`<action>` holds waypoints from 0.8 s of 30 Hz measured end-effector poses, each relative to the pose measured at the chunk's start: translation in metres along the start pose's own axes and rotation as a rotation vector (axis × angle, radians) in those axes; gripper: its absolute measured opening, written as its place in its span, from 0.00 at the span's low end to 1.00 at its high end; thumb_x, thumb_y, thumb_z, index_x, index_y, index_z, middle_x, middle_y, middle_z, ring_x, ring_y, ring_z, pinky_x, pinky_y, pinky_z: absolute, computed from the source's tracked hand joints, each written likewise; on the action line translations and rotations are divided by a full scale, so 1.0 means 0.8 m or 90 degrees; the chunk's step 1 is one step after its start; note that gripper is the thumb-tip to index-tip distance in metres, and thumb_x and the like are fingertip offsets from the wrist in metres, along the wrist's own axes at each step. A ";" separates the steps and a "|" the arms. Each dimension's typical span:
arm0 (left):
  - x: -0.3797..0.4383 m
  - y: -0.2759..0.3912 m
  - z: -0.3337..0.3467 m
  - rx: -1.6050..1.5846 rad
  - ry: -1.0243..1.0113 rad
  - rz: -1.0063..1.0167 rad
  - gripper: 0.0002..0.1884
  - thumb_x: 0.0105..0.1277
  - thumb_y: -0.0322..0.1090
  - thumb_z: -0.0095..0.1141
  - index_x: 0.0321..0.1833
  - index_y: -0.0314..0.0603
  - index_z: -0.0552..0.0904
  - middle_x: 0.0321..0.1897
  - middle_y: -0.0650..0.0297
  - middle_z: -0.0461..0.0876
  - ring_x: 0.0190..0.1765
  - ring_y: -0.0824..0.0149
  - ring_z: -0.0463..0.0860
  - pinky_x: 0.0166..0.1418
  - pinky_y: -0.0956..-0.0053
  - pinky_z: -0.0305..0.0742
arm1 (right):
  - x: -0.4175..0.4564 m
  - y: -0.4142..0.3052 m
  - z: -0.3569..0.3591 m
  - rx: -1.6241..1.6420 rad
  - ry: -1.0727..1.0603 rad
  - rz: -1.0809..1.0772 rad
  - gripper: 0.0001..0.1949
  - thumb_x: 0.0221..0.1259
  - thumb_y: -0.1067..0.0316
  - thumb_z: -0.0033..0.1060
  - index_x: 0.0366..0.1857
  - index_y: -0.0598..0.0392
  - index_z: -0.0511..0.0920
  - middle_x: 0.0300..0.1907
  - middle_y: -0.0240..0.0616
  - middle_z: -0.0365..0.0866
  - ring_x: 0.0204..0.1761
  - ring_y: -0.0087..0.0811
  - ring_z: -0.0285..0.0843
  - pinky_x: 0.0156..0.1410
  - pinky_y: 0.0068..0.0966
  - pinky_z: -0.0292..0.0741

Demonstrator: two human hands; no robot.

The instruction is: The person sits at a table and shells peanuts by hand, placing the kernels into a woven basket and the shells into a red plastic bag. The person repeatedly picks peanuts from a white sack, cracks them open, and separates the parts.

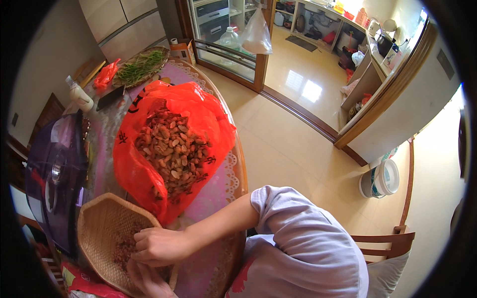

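A wide woven basket (97, 219) with a pale rim stands on the table in front of me, with small reddish-brown pieces, apparently shelled peanuts (125, 247), heaped in it. Over its near side, my right hand (158, 246) has its fingers bent and drawn together. Just beside it, my left hand (151, 281) reaches in from the bottom edge, its fingertips close to the right ones. Anything pinched between the fingers is hidden. Next to the basket, an open red plastic bag (212, 126) holds a large pile of what look like peanuts in their shells (171, 149).
A dark translucent plastic cover (56, 186) stands along the table's far side. Farther up are a bottle (80, 97), a dark phone or tablet (110, 98), a small red bag (106, 74) and a flat basket of green stalks (143, 67). A bucket (380, 178) sits on the floor.
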State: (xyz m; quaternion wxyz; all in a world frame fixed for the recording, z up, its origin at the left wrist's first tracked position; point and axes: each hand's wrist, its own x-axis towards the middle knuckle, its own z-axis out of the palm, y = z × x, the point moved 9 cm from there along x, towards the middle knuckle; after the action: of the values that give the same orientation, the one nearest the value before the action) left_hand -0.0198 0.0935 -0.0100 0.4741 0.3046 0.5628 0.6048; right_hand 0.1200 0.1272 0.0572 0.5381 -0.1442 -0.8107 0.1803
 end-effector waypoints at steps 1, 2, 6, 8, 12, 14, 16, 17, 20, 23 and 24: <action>0.003 -0.003 0.002 -0.007 -0.024 -0.011 0.18 0.67 0.30 0.57 0.59 0.39 0.73 0.59 0.55 0.72 0.61 0.58 0.71 0.63 0.66 0.70 | -0.001 -0.001 -0.002 -0.018 -0.003 -0.009 0.12 0.52 0.65 0.60 0.36 0.62 0.80 0.24 0.37 0.75 0.33 0.39 0.70 0.39 0.34 0.69; 0.000 -0.011 -0.018 -0.027 -0.021 -0.018 0.19 0.67 0.31 0.57 0.60 0.39 0.73 0.59 0.55 0.72 0.61 0.58 0.71 0.63 0.66 0.70 | -0.001 -0.008 0.012 -0.017 -0.025 -0.028 0.12 0.52 0.64 0.60 0.36 0.62 0.80 0.25 0.37 0.75 0.33 0.39 0.71 0.39 0.34 0.69; 0.006 -0.023 -0.021 -0.042 0.018 -0.072 0.22 0.67 0.31 0.58 0.63 0.37 0.72 0.61 0.55 0.71 0.63 0.60 0.71 0.64 0.67 0.70 | -0.002 -0.008 0.012 -0.058 -0.053 -0.036 0.14 0.52 0.62 0.59 0.39 0.60 0.80 0.26 0.35 0.76 0.34 0.37 0.71 0.41 0.34 0.69; 0.005 -0.020 -0.015 -0.044 0.017 -0.083 0.23 0.67 0.31 0.58 0.64 0.36 0.71 0.63 0.55 0.70 0.63 0.61 0.71 0.64 0.68 0.71 | -0.003 -0.006 0.012 -0.078 -0.063 -0.044 0.14 0.52 0.62 0.58 0.39 0.60 0.81 0.26 0.34 0.76 0.34 0.37 0.71 0.40 0.34 0.69; 0.010 -0.024 -0.017 -0.061 -0.007 -0.092 0.23 0.67 0.30 0.57 0.65 0.36 0.71 0.64 0.55 0.70 0.64 0.61 0.71 0.64 0.68 0.72 | -0.003 -0.003 0.012 -0.106 -0.057 -0.037 0.14 0.52 0.62 0.58 0.40 0.60 0.81 0.25 0.33 0.76 0.34 0.37 0.71 0.40 0.33 0.70; 0.008 -0.021 -0.017 -0.065 -0.008 -0.074 0.23 0.67 0.29 0.57 0.65 0.36 0.71 0.63 0.55 0.71 0.64 0.61 0.72 0.64 0.67 0.73 | -0.002 -0.004 0.011 -0.081 -0.058 -0.034 0.13 0.52 0.62 0.58 0.38 0.59 0.80 0.25 0.33 0.75 0.33 0.37 0.71 0.40 0.33 0.70; 0.009 -0.019 -0.013 -0.067 -0.030 -0.058 0.22 0.68 0.28 0.56 0.65 0.36 0.71 0.62 0.55 0.73 0.63 0.61 0.73 0.64 0.67 0.73 | -0.001 -0.003 0.007 -0.071 -0.062 -0.031 0.12 0.52 0.62 0.58 0.36 0.58 0.80 0.24 0.33 0.75 0.33 0.37 0.71 0.40 0.33 0.70; 0.010 -0.019 -0.010 -0.068 -0.046 -0.051 0.22 0.68 0.27 0.55 0.65 0.36 0.71 0.62 0.55 0.73 0.63 0.61 0.73 0.64 0.67 0.73 | -0.001 -0.002 0.006 -0.068 -0.069 -0.030 0.11 0.52 0.62 0.58 0.35 0.58 0.80 0.24 0.33 0.75 0.33 0.37 0.71 0.40 0.33 0.70; 0.004 -0.014 -0.005 -0.065 -0.069 -0.037 0.22 0.68 0.26 0.54 0.65 0.36 0.71 0.60 0.55 0.75 0.62 0.61 0.74 0.64 0.67 0.73 | -0.001 0.001 0.012 -0.048 -0.065 -0.026 0.09 0.52 0.63 0.59 0.30 0.56 0.78 0.23 0.34 0.74 0.32 0.38 0.71 0.40 0.34 0.70; 0.002 -0.003 0.014 -0.058 -0.106 -0.030 0.22 0.69 0.24 0.52 0.66 0.35 0.71 0.60 0.54 0.74 0.61 0.61 0.74 0.64 0.67 0.73 | 0.001 0.006 0.001 -0.047 -0.033 0.004 0.08 0.47 0.63 0.62 0.21 0.55 0.76 0.21 0.34 0.75 0.32 0.39 0.72 0.41 0.36 0.72; 0.000 -0.003 0.015 -0.061 -0.113 -0.025 0.22 0.69 0.24 0.51 0.67 0.35 0.70 0.60 0.54 0.74 0.61 0.61 0.74 0.64 0.67 0.73 | 0.001 0.007 0.001 -0.044 -0.027 0.013 0.08 0.44 0.64 0.63 0.18 0.55 0.76 0.20 0.34 0.76 0.32 0.39 0.73 0.41 0.37 0.73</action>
State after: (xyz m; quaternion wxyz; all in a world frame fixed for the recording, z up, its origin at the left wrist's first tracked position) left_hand -0.0084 0.0983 -0.0098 0.5480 0.3229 0.4951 0.5919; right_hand 0.1191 0.1323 0.0554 0.5137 -0.1667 -0.8261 0.1608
